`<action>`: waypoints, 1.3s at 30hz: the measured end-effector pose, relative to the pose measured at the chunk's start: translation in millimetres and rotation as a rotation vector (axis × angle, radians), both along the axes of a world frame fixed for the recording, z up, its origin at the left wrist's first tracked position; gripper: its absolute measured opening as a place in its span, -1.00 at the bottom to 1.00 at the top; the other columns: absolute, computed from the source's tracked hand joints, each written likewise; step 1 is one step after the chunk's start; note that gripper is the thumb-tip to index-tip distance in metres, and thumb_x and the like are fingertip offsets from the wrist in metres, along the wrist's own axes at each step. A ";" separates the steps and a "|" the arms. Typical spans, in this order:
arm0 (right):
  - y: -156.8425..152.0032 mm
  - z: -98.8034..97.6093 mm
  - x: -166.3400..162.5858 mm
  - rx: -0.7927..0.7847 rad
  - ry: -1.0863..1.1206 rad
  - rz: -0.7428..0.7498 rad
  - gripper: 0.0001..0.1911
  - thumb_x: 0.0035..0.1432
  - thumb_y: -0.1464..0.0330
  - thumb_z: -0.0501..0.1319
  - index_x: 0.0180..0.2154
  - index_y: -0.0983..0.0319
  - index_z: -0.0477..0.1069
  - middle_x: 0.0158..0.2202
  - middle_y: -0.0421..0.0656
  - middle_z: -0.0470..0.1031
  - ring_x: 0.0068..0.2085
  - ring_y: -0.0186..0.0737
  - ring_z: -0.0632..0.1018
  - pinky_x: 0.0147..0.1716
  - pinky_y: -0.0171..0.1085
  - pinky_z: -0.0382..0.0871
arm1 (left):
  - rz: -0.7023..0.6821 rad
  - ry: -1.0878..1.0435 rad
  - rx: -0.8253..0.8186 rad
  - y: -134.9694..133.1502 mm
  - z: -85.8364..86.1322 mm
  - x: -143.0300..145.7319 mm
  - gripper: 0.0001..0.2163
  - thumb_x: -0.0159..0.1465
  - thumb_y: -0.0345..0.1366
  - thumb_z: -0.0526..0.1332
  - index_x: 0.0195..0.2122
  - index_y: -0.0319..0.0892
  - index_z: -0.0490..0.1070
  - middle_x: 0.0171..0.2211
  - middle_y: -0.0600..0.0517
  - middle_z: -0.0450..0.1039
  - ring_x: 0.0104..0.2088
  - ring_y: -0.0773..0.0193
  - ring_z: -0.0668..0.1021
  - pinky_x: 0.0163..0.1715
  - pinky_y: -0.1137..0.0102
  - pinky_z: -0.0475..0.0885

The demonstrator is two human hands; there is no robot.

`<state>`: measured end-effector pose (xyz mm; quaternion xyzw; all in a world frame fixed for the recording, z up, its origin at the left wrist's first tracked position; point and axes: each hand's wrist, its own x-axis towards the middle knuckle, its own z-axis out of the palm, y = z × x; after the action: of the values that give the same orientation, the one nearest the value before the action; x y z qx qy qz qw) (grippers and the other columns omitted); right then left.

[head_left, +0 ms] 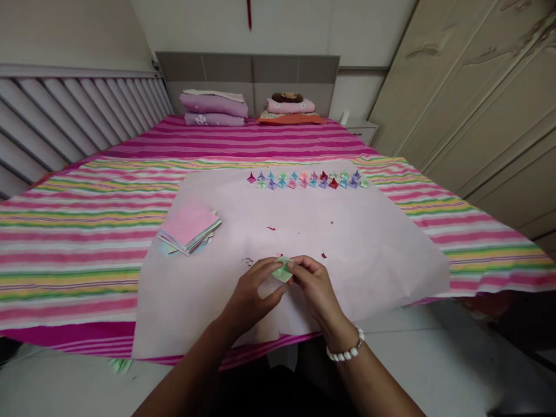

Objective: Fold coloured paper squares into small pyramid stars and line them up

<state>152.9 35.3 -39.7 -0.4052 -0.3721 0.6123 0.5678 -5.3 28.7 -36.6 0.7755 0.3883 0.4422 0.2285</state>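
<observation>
Between my two hands is a small light-green folded paper, held above the near middle of a large pale sheet. My left hand pinches its left side with fingers and thumb. On the right side, my right hand grips it, the thumb resting on the paper's face; a white bead bracelet circles that wrist. The fingers partly cover the paper's edges. Beyond the hands, two rows of small folded paper pieces in several colours stand along the sheet's far side.
A stack of square paper, pink on top, lies at the sheet's left. Small dark-red scraps are scattered near the hands. The sheet covers a striped bed. Folded bedding sits by the headboard, and a green scrap lies on the floor.
</observation>
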 end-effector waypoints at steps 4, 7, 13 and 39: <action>-3.0 4.6 0.1 0.031 0.017 0.090 -0.77 0.10 0.19 0.29 -0.41 0.24 0.50 -0.60 -0.25 0.44 -0.51 -0.37 0.41 -0.41 -0.34 0.26 | 0.133 -0.172 -0.148 2.5 3.1 2.5 -0.87 0.19 -0.35 0.25 -0.24 -0.15 0.54 -0.21 -0.05 0.58 -0.16 0.19 0.58 -0.12 0.32 0.46; -4.9 5.6 -0.8 0.042 -0.025 0.124 -0.76 0.01 0.21 0.37 -0.34 0.25 0.50 -0.59 -0.27 0.43 -0.53 -0.38 0.40 -0.44 -0.35 0.24 | 0.176 -0.297 -0.306 3.7 6.8 3.9 -0.88 0.18 -0.30 0.27 -0.30 -0.18 0.55 -0.30 -0.03 0.59 -0.26 0.22 0.57 -0.23 0.38 0.45; -6.3 4.3 -4.8 0.036 -0.080 0.161 -0.71 -0.12 0.23 0.44 -0.45 0.25 0.42 -0.66 -0.32 0.37 -0.62 -0.41 0.35 -0.56 -0.38 0.17 | 0.186 -0.592 -0.505 2.6 11.5 10.9 -0.73 0.06 -0.26 0.36 -0.22 -0.22 0.49 -0.37 0.00 0.58 -0.33 0.25 0.58 -0.30 0.40 0.45; -10.6 2.1 -11.8 0.000 -0.084 0.183 -0.75 -0.05 0.21 0.38 -0.48 0.26 0.47 -0.68 -0.33 0.27 -0.61 -0.43 0.23 -0.57 -0.36 0.04 | 0.186 -0.553 -0.705 8.8 25.5 14.7 -0.72 0.14 -0.05 0.27 -0.43 -0.20 0.52 -0.57 0.12 0.39 -0.51 0.38 0.38 -0.47 0.47 0.27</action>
<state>141.1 24.7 -37.7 -0.3950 -0.4311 0.6439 0.4935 9.3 37.5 -11.1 0.4652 0.5074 0.4922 0.5328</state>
